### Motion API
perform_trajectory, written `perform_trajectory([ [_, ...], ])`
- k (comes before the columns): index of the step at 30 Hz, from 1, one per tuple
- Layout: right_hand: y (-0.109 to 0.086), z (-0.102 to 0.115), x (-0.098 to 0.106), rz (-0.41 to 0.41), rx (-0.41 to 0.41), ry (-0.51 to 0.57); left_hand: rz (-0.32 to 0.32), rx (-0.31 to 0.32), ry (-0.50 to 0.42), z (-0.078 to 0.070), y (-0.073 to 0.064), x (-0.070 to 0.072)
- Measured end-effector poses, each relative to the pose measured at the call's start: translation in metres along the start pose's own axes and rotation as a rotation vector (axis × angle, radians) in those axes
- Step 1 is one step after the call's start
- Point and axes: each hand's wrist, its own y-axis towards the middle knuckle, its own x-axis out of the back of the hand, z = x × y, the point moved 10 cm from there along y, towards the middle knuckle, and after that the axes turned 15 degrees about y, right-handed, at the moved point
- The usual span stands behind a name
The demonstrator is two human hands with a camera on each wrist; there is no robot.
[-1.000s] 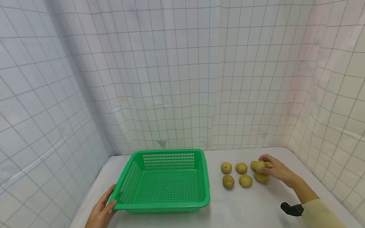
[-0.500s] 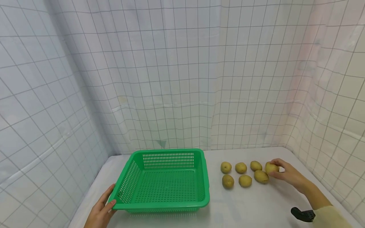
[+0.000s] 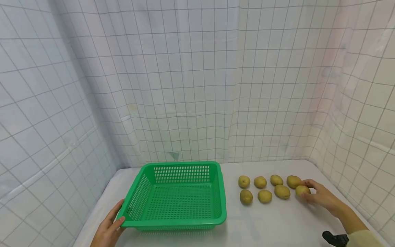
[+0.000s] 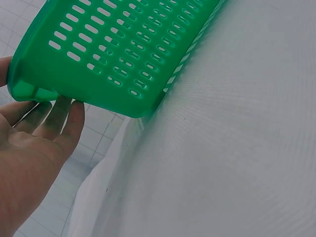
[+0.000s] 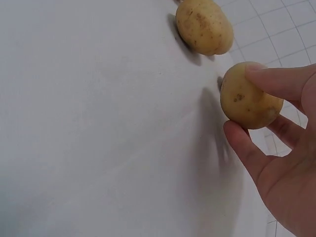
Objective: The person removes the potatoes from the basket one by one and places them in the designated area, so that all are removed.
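In the head view, my left hand (image 3: pixel 108 224) grips the near left corner of a green plastic basket (image 3: pixel 172 223). The left wrist view shows its fingers (image 4: pixel 72 127) curled under the basket's rim. At the right, my right hand (image 3: pixel 322 198) pinches a yellow-brown potato (image 3: pixel 302 190) between thumb and fingers. Seen from the right wrist, that potato (image 5: pixel 247 101) has its shadow on the white surface below. Just behind and left of it lies another potato (image 3: pixel 294 181). Several more potatoes (image 3: pixel 264 196) lie in two rough rows between it and the basket.
The basket has slotted walls, and its bare floor (image 3: pixel 180 202) shows. A white cloth covers the table (image 3: pixel 259 223). White gridded curtains (image 3: pixel 197 85) hang behind and along both sides. A black strap-like piece (image 3: pixel 335 239) sits at my right sleeve.
My right hand has moved right and then nearer to me with a potato, past the far right potato. My left hand and the basket have stayed in place.
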Motion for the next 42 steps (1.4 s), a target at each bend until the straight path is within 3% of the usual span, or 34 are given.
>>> perform_trajectory([
  [10, -0.005, -0.01, -0.003, 0.065, -0.03, 0.01, -0.005, 0.027, 0.017, -0.001, 0.0, -0.002],
  [17, -0.004, -0.013, -0.004, 0.054, -0.048, 0.072, -0.012, 0.044, 0.033, -0.003, -0.001, -0.003],
  [23, -0.003, -0.016, -0.002, 0.037, -0.065, 0.058, -0.011, 0.032, 0.03, -0.006, 0.0, -0.004],
  [33, -0.007, -0.022, 0.001, 0.083, -0.134, 0.104, -0.007, 0.029, 0.03, -0.004, -0.001, -0.004],
  [42, 0.0, -0.007, 0.008, 0.076, -0.077, 0.08, 0.013, -0.015, 0.02, -0.01, -0.001, 0.001],
])
